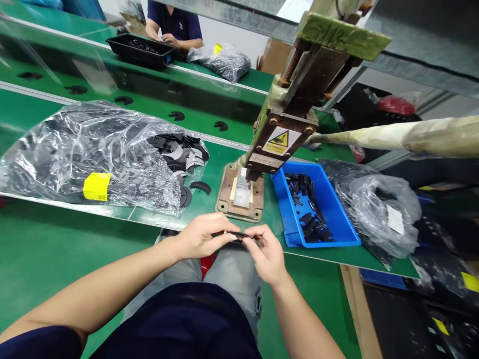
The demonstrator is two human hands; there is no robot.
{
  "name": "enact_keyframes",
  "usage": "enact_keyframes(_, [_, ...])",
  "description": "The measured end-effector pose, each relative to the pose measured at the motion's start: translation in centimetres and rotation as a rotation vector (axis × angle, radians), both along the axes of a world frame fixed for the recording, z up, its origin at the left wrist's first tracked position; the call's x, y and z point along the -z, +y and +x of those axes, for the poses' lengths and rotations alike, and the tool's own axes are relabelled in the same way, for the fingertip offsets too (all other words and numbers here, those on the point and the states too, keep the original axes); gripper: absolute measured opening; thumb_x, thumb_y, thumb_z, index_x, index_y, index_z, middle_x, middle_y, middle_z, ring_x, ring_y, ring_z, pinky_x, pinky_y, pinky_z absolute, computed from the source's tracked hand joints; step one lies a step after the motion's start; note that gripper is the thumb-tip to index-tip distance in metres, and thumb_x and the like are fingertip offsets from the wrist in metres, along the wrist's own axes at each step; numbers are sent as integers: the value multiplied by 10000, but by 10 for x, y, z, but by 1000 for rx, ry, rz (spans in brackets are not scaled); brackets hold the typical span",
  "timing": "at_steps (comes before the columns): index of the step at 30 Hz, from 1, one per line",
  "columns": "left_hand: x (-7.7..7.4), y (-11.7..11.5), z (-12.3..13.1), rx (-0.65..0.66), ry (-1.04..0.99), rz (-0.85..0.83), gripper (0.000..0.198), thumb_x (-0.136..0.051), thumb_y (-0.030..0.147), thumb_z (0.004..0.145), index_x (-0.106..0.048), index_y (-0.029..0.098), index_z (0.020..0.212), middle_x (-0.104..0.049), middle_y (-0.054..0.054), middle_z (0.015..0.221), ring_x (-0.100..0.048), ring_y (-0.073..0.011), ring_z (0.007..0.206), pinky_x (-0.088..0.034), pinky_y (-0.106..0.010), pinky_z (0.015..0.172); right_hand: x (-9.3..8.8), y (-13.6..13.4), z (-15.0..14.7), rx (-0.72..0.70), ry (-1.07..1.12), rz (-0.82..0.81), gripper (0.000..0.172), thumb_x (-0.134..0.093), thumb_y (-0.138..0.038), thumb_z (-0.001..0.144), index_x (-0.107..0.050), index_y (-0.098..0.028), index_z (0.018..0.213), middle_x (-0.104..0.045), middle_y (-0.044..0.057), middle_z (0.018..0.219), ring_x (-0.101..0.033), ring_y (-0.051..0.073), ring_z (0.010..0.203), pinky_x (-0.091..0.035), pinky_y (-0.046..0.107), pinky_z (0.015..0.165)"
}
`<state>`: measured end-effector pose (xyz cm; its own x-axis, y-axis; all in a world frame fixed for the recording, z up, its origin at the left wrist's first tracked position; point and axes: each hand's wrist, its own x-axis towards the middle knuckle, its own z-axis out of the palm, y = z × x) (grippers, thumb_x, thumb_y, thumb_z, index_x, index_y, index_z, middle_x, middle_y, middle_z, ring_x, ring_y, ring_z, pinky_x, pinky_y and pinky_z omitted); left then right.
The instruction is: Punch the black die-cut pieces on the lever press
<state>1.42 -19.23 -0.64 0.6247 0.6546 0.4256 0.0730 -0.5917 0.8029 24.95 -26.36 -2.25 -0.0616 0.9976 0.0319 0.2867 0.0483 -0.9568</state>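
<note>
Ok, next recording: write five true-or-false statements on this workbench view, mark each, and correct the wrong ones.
1. The left hand and right hand both hold a small dark part. True.
2. The press stands between the large plastic bag and the blue bin. True.
3. The blue bin is empty. False: black pieces lie in it.
4. Both hands are directly under the press head. False: they are on the wearer's side of the press.
5. A second person is near a black tray. True.

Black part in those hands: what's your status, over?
Left hand and right hand both pinching black part. Part held short of press, not on its base. Blue bin to the right.
</note>
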Motion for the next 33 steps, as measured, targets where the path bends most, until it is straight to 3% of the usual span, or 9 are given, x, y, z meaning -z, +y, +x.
enact_keyframes(6, [-4, 0, -1, -3, 5, 30, 233, -630, 282, 1014, -756, 227, 1202, -783, -126, 1079, -737, -221, 978, -618, -368, 867, -6, 5, -1, -42, -123, 53, 171, -629, -413, 977, -674, -260, 1040, -719, 37, 945, -678, 186, 873, -554, 353, 820])
enact_keyframes(9, [-2, 19, -2, -70, 35, 91, 169, -623, 266, 1017, -767, 228, 1098, -787, -100, 1050, -739, -207, 978, -604, -352, 893, -29, 22, 12, -57, -211, 61, 210, -630, -409, 975, -677, -264, 1119, -730, 50, 1032, -684, 192, 921, -571, 369, 871])
enact_keyframes(13, [8, 71, 4, -333, 135, 189, 173, -620, 290, 1024, -766, 211, 1074, -786, -77, 1095, -731, -200, 1020, -572, -344, 947, -105, 63, 46, 259, -155, 487, 356, -708, -422, 927, -632, -272, 1241, -681, 77, 1178, -671, 218, 1094, -545, 453, 1041])
enact_keyframes(16, [14, 107, 15, -388, 265, 274, 207, -586, 253, 1029, -768, 201, 1113, -780, -78, 1131, -721, -211, 1067, -558, -346, 970, -181, 87, 55, 218, 64, 982, 565, -795, -480, 851, -576, -320, 1347, -589, 63, 1374, -619, 239, 1305, -526, 459, 1095])
enact_keyframes(18, [15, 121, 24, -357, 379, 346, 227, -574, 222, 1022, -774, 201, 1128, -771, -85, 1126, -712, -223, 1078, -554, -348, 961, -222, 93, 47, 198, 47, 1053, 550, -756, -501, 885, -575, -330, 1376, -590, 51, 1381, -646, 238, 1260, -502, 479, 1132])
enact_keyframes(20, [14, 126, 32, -308, 475, 413, 252, -565, 201, 1016, -779, 212, 1150, -759, -91, 1130, -706, -229, 1075, -554, -348, 938, -244, 91, 35, 190, 24, 1057, 341, -734, -436, 915, -662, -296, 1218, -651, 40, 1131, -700, 197, 1015, -558, 459, 1011])
enact_keyframes(24, [8, 127, 40, -236, 529, 481, 280, -542, 172, 1012, -789, 200, 1142, -747, -109, 1131, -700, -241, 1077, -556, -366, 949, -224, 74, 16, 238, 77, 1148, 83, -739, -288, 892, -659, -270, 877, -545, -28, 707, -598, 151, 658, -577, 440, 747])
enact_keyframes(30, [11, 125, 40, -197, 472, 404, 303, -498, 179, 1028, -779, 192, 1142, -763, -81, 1181, -706, -222, 1134, -559, -347, 1011, -122, 37, 23, 266, -190, 1171, 228, -687, -255, 873, -558, -232, 686, -626, -52, 662, -682, 173, 731, -585, 588, 949])
enact_keyframes(33, [5, 134, 28, -184, 482, 350, 303, -504, 198, 1029, -760, 205, 1190, -769, -61, 1221, -705, -205, 1163, -548, -336, 1049, -93, 31, 29, 264, -250, 1178, 193, -685, -197, 850, -565, -214, 700, -666, -47, 716, -707, 174, 799, -578, 598, 992])
